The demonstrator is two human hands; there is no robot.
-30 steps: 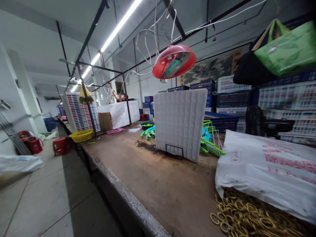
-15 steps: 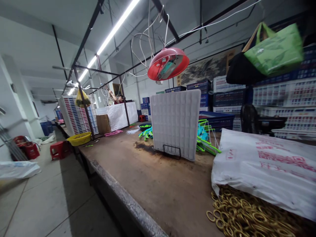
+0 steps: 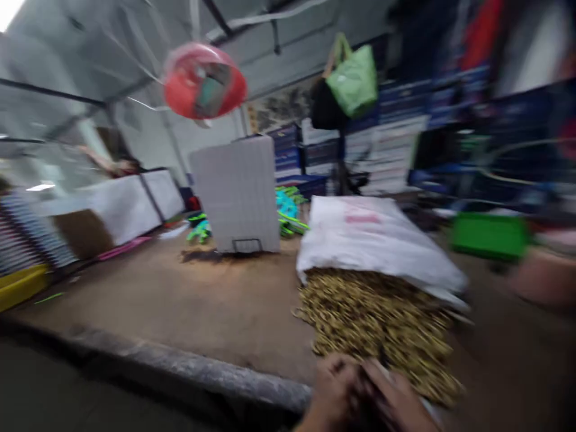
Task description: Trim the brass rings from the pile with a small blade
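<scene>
At the bottom edge, my left hand (image 3: 333, 384) and my right hand (image 3: 393, 393) are close together, in front of a heap of brass-coloured rings (image 3: 373, 318). Both hands look closed, fingers curled in toward each other. Something dark shows between them, but motion blur hides what it is. The rings spill across the brown table (image 3: 180, 312) from the mouth of a white sack (image 3: 360, 231) with red print.
Left of the sack, a pale ribbed panel (image 3: 236, 192) stands upright in a black wire holder, with green and blue hangers (image 3: 288, 207) behind it. A red lamp (image 3: 202, 81) hangs above. A green tray (image 3: 489, 235) lies right; a yellow basin (image 3: 22, 287) is at far left.
The view has swung right and the panel, lamp and sack have shifted left in it. Both my hands have come into view by the rings. The green tray at right now shows.
</scene>
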